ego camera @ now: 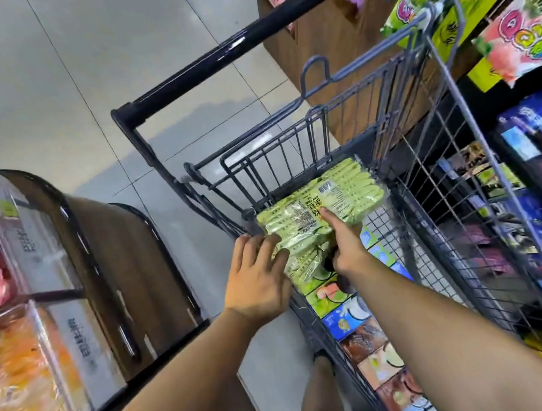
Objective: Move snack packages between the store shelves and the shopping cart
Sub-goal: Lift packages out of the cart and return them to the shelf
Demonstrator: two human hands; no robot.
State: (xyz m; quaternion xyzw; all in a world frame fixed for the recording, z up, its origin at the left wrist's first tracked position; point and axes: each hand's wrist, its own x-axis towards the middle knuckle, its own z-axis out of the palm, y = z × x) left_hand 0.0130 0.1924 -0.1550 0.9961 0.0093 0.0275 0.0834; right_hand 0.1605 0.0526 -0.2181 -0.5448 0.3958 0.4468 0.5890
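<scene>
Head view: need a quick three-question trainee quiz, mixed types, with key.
1. True or false: only the left hand holds the pale green plastic snack package; the right hand is free.
2. The package is: A) on a shelf, B) held over the dark wire shopping cart, C) on the floor.
3. The row of colourful snack boxes in the cart lies along which wall, the person's left or right?
Key: 1 false; 2 B; 3 left.
</scene>
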